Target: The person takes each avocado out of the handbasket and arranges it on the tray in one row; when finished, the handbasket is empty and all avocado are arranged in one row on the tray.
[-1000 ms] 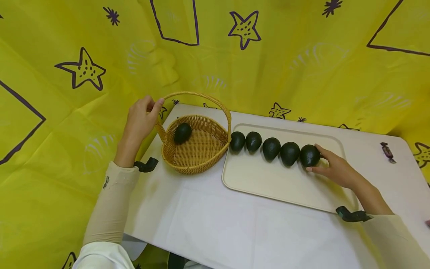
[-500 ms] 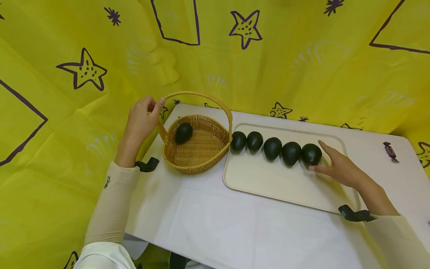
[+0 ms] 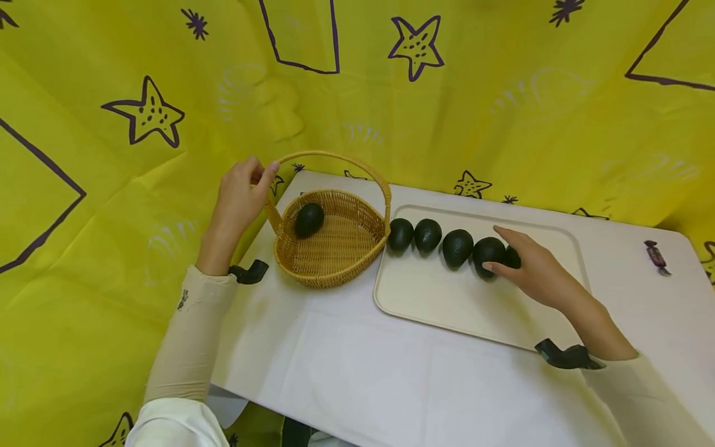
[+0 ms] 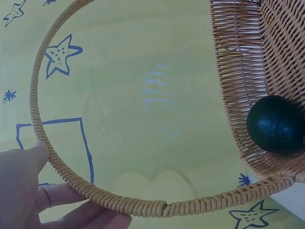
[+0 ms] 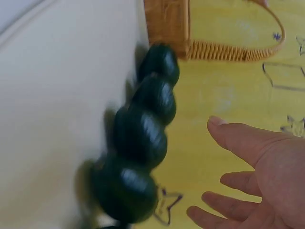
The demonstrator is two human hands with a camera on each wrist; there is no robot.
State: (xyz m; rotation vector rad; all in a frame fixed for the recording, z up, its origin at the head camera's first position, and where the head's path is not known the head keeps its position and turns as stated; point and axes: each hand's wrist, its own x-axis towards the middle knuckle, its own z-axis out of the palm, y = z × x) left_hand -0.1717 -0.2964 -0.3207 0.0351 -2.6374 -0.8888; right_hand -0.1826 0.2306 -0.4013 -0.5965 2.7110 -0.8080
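Note:
My left hand (image 3: 239, 194) grips the handle (image 4: 116, 203) of a wicker basket (image 3: 329, 280), thumb and fingers around the left side of its hoop. One dark green avocado (image 3: 310, 220) lies inside the basket at the left. On a cream tray (image 3: 436, 304), several more avocados (image 3: 457, 247) form a row running right from the basket. Over the row's right end hovers my right hand (image 3: 533, 270), its fingers spread and holding nothing. It partly hides the rightmost avocado (image 3: 512, 256), and its thumb overlaps the neighbouring avocado (image 3: 486, 249) in the head view. The right wrist view shows the spread fingers beside the row.
A wrapped candy (image 3: 656, 257) lies on the white table (image 3: 363, 366) to the right of the tray. Behind and to the left hangs a yellow curtain (image 3: 335, 105) printed with starfish, close to the table's back edge.
My right hand has come off the rightmost avocado, which it touched a second ago, and moved left over the row's end. My left hand keeps its grip on the basket handle.

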